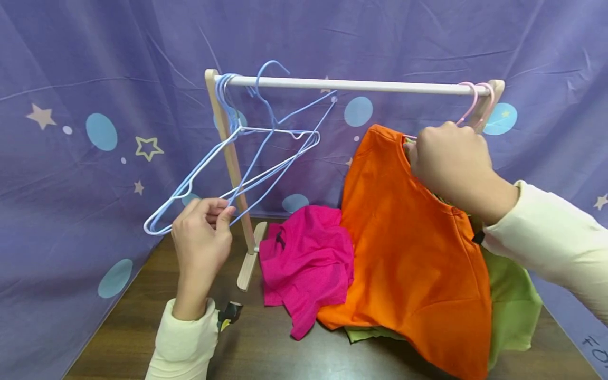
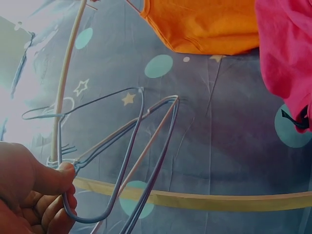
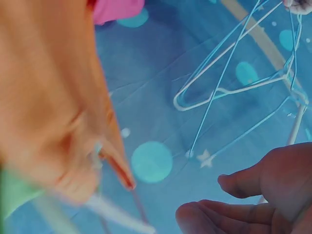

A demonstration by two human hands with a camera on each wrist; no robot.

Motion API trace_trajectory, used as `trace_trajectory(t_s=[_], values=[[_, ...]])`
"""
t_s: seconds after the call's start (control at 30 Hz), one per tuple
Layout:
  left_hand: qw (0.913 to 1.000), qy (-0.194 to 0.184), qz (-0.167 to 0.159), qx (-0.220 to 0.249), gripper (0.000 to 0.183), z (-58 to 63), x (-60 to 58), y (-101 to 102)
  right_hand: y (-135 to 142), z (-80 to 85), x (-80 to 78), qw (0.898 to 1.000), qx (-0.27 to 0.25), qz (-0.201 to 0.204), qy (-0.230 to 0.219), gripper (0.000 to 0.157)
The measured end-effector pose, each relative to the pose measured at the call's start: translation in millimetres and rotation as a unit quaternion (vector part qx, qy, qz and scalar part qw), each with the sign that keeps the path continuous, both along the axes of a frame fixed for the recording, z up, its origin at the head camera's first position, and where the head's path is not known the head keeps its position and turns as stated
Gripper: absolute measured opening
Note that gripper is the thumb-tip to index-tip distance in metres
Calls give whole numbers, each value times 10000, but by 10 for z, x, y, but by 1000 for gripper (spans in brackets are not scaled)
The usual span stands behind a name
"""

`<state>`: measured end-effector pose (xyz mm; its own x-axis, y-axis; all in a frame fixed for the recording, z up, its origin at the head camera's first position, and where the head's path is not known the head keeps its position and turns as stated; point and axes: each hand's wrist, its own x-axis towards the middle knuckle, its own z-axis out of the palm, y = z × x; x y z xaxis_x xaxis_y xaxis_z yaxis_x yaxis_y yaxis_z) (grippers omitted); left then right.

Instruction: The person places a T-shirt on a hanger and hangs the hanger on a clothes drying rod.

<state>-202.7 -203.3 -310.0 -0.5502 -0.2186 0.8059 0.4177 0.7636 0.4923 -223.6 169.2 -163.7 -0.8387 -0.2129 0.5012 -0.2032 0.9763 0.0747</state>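
Note:
My left hand (image 1: 201, 237) pinches the lower part of a blue hanger (image 2: 101, 100) between thumb and fingers. That hanger is tilted, and its hook (image 1: 272, 62) rises above the rail, the tip higher than the bar. Behind it, several blue and white hangers (image 1: 161, 212) hang bunched at the rail's left end. My right hand (image 1: 451, 163) is before the neckline of an orange shirt (image 1: 408, 248), below two pink hanger hooks (image 1: 475, 97) on the rail. In the right wrist view its thumb and fingers stand apart with nothing between them. A green garment (image 1: 510, 301) hangs behind the orange one.
The white rail (image 1: 351, 84) is carried by wooden posts, the left one on a wooden foot (image 1: 252, 258). A magenta garment (image 1: 309, 258) lies crumpled on the dark wooden table (image 1: 133, 338), beside the orange shirt. A purple patterned curtain (image 1: 142, 47) closes off the back.

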Motion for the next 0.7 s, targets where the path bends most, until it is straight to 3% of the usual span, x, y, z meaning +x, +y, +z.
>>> trace_trajectory(t_s=[0.3, 0.53, 0.7], values=[[9999, -67, -119, -106, 10, 72, 107, -39, -450, -132, -97, 9991, 83, 53, -419, 44], [9982, -388, -124, -440, 9, 133, 187, -103, -790, -434, -227, 9981, 243, 272, -497, 37], [9946, -844, -141, -587, 8, 157, 222, -189, -1032, -669, -289, 9966, 350, 345, -654, 36]])
